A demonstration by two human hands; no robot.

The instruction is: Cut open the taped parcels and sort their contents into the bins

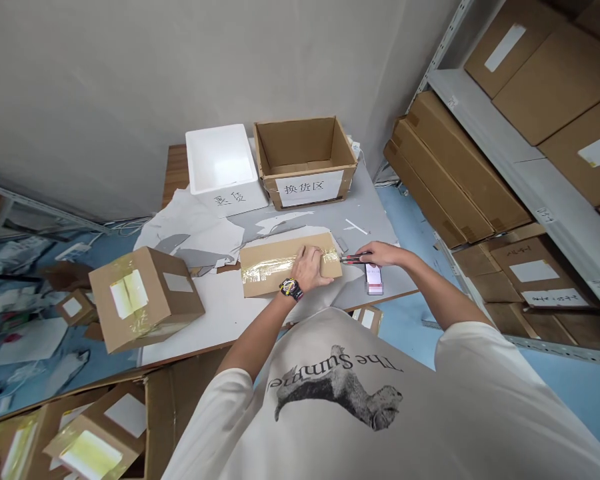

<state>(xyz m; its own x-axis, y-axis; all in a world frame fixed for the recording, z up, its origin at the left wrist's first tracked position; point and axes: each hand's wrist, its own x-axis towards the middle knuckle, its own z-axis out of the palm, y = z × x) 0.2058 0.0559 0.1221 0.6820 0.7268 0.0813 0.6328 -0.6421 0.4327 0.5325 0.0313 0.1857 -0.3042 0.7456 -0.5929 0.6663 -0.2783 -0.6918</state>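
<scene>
A long brown cardboard box lies on the table in front of me, with shiny clear tape along its top. My left hand rests on the box's top near its right half, thumb spread from the fingers, a watch on the wrist. At the box's right end, my right hand is closed around a slim red-and-black tool that looks like a utility knife. Its tip points at the taped end; whether it touches the box I cannot tell. A phone with a lit screen lies just below my right hand.
Behind the box stand a white foam box and an open carton with a handwritten label. A taped carton sits at the table's left. Shelves full of cartons line the right; more parcels fill the lower left.
</scene>
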